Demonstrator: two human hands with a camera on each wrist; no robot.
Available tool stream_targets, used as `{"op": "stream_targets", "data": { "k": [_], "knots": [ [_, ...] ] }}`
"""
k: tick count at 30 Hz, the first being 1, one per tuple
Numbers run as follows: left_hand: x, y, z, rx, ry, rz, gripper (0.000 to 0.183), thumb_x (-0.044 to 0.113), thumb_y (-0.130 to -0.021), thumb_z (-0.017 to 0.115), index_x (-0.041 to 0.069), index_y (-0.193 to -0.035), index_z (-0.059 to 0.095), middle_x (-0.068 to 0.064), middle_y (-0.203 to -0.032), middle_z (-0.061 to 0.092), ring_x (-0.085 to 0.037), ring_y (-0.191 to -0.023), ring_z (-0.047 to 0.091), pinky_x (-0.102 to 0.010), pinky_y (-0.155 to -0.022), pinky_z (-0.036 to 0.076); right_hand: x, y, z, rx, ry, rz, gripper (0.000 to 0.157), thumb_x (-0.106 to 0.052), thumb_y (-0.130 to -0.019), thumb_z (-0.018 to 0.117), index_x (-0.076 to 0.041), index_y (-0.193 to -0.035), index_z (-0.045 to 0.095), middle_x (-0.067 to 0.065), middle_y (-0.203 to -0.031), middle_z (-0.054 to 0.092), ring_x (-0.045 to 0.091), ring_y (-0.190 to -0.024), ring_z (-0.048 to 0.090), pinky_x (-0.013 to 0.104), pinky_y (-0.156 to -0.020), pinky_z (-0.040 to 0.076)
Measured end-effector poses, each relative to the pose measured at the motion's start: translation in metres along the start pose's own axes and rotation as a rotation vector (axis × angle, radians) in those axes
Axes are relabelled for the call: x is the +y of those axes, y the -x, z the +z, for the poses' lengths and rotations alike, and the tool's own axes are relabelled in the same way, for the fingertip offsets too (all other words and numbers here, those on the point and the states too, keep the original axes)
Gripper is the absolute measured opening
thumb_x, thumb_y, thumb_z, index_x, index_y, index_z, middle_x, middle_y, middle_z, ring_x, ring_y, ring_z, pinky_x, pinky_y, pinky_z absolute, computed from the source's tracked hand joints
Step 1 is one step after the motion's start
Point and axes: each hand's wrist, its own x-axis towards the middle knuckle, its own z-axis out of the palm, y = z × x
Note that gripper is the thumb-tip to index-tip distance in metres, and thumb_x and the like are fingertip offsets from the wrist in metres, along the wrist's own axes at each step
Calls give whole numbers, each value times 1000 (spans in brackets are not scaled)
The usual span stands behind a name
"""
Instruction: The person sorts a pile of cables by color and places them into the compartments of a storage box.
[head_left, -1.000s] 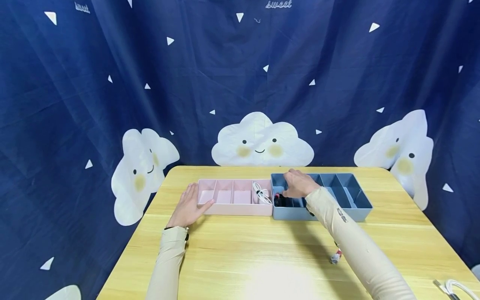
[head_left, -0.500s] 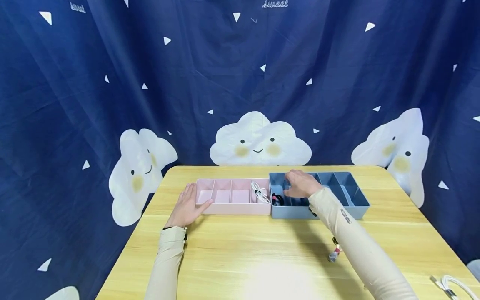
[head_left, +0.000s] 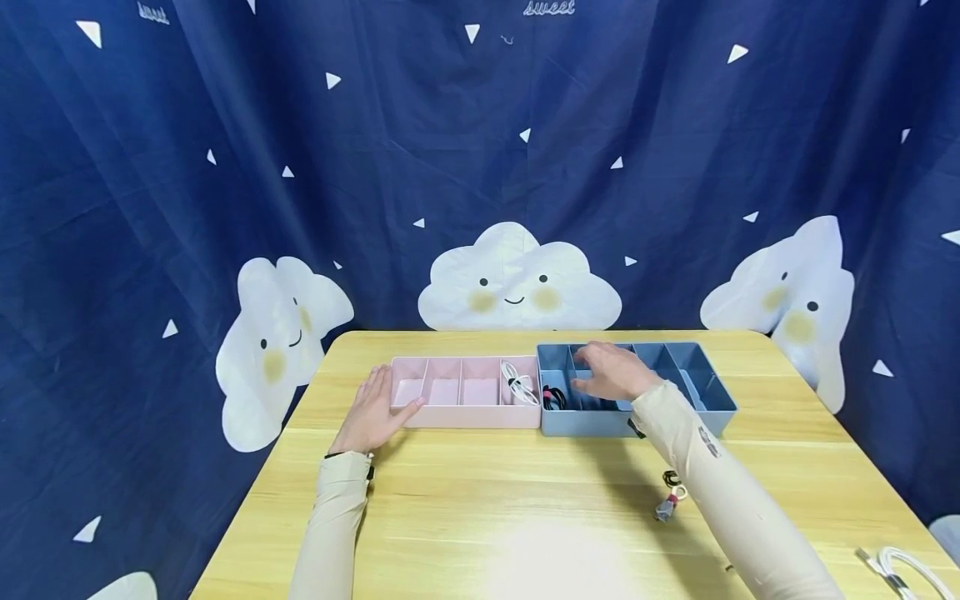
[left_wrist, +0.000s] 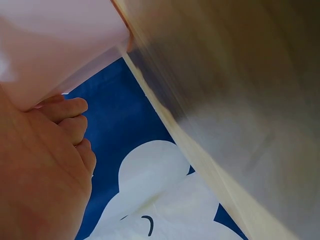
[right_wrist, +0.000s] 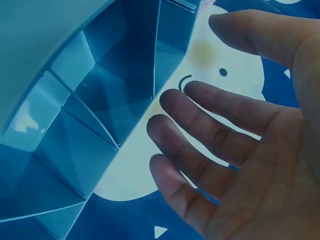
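Pink box [head_left: 462, 418] touches your left hand [head_left: 369, 414], fingers extended; your right hand [head_left: 611, 371], fingers relaxed, grasping nothing, hangs over one blue box [head_left: 588, 425]. One white cable [head_left: 519, 387] lies in pink, one black cable [head_left: 555, 399] in blue; two more cables [head_left: 664, 507] show on the table [head_left: 465, 492].

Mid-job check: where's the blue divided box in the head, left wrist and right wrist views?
Head: blue divided box right of centre, partly hidden by the right hand.
Left wrist: not in it; the pink box is at upper left.
Right wrist: left side, slanting from lower left up to the top.
Shared landmark: the cloud-printed navy curtain, in all three.
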Motion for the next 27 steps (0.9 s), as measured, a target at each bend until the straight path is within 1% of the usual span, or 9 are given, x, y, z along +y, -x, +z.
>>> {"op": "stream_targets", "data": {
  "k": [7,12,20,27],
  "knots": [
    [0,0,1,2,-6,12,109,78,-89,38,-4,-156,14,-21,-165,15,-38,-154,10,-56,-125,13,3,12,2,88,-1,-35,47,-33,-88,69,-4,-125,65,14,-122,68,27,-105,67,52,-90,55],
    [-1,0,2,1,-5,11,109,79,-89,37,-4,-156,13,-21,-165,14,-37,-155,9,-56,-125,13,4,24,0,132,-8,-36,48,-34,-88,71,-4,-124,65,13,-114,69,26,-99,66,50,-86,55],
    [-3,-3,1,5,4,6,110,80,-88,38,-3,-156,13,-20,-165,13,-36,-155,7,-56,-125,13,11,46,-5,215,-33,-66,42,-32,-89,71,-4,-120,67,11,-110,68,28,-98,65,49,-85,55],
    [-3,-3,1,10,-4,16,109,79,-89,37,-4,-155,14,-23,-164,17,-36,-155,7,-56,-125,13,20,69,-11,250,-36,-40,43,-34,-91,68,-4,-121,66,11,-109,68,27,-98,65,49,-82,54]
  ]
}}
